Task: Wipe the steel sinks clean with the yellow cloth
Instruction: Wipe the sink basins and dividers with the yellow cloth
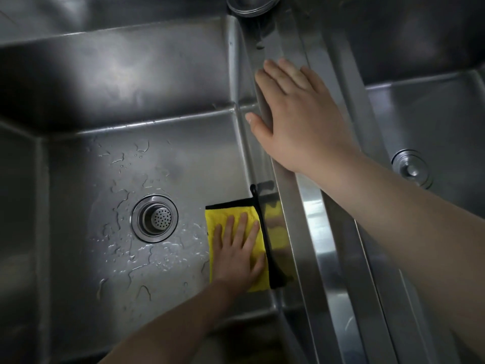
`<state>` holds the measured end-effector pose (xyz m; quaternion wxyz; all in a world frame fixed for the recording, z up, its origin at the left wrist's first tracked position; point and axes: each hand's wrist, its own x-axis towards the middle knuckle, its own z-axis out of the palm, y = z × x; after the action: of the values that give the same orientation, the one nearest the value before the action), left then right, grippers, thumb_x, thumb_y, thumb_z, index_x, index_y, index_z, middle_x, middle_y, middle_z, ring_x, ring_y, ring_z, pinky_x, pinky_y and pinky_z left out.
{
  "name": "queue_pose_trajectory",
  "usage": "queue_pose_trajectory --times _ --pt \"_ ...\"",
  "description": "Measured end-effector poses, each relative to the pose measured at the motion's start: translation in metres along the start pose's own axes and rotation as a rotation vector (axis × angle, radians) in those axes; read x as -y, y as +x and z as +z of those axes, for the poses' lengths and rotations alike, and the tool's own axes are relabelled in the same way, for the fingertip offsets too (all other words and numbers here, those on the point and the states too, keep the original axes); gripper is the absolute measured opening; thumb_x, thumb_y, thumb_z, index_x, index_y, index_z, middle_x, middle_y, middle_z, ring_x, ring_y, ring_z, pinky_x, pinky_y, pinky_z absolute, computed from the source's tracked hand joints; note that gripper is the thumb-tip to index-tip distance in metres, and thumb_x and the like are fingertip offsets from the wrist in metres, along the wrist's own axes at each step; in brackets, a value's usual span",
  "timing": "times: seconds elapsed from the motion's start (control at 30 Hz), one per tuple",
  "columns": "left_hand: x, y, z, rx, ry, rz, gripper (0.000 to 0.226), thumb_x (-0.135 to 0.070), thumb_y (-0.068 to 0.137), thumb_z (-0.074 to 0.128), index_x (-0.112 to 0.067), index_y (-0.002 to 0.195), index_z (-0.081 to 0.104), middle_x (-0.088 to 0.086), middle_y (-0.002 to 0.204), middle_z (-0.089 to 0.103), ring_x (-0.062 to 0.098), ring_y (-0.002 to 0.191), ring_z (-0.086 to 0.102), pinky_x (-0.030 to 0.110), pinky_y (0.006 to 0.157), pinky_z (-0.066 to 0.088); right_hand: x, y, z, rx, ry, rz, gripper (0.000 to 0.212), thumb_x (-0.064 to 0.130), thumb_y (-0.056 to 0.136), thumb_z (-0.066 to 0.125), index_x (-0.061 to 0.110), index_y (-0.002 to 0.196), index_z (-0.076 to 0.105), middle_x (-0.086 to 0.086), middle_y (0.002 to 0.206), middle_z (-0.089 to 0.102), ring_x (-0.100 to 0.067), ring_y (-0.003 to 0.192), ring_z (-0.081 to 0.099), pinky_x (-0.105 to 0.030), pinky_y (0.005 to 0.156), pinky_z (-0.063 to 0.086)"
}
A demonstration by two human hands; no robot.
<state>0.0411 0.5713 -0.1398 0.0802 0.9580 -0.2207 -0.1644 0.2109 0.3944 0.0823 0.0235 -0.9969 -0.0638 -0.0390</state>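
Observation:
A yellow cloth (223, 219) with a black border lies flat on the floor of the left steel sink (78, 179), against its right wall. My left hand (240, 254) presses down on the cloth with fingers spread flat. My right hand (296, 114) rests palm down on the steel divider (309, 206) between the two sinks, holding nothing. Water droplets and streaks cover the sink floor around the drain strainer (155, 218). The right steel sink (433, 114) shows at the right.
The base of a faucet (252, 5) stands at the top, at the far end of the divider. The right sink has a round drain plug (410, 169). The left sink's back and left walls are dark and steep.

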Motion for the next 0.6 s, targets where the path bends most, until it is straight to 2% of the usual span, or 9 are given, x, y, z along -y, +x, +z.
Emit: queue_pose_trajectory --times 0.3,0.47,0.6 --pt "0.008 -0.052 0.013 0.072 0.064 0.269 0.078 -0.062 0.088 0.047 -0.026 0.156 0.028 0.01 0.164 0.02 0.04 0.15 0.014 0.063 0.111 0.026 0.0 0.0 0.0 0.001 0.016 -0.002 0.063 0.047 0.101 0.033 0.011 0.153 0.03 -0.006 0.16 0.028 -0.021 0.15 0.017 -0.039 0.123 0.01" --pt "0.021 -0.059 0.008 0.091 0.1 0.423 0.082 -0.061 0.086 0.048 -0.03 0.157 0.022 0.01 0.165 0.014 0.041 0.15 0.012 0.062 0.115 0.014 -0.001 0.0 -0.002 0.023 0.037 -0.015 0.064 0.047 0.101 0.033 0.012 0.154 0.026 -0.005 0.162 0.023 -0.019 0.151 0.012 -0.039 0.123 0.008" --pt "0.046 -0.052 0.005 0.121 0.155 0.634 0.083 -0.058 0.085 0.048 -0.033 0.157 0.018 0.009 0.166 0.01 0.04 0.151 0.011 0.06 0.117 0.008 0.001 0.0 -0.002 0.023 0.022 -0.002 0.064 0.047 0.101 0.033 0.011 0.154 0.026 -0.005 0.162 0.023 -0.019 0.151 0.012 -0.039 0.123 0.009"
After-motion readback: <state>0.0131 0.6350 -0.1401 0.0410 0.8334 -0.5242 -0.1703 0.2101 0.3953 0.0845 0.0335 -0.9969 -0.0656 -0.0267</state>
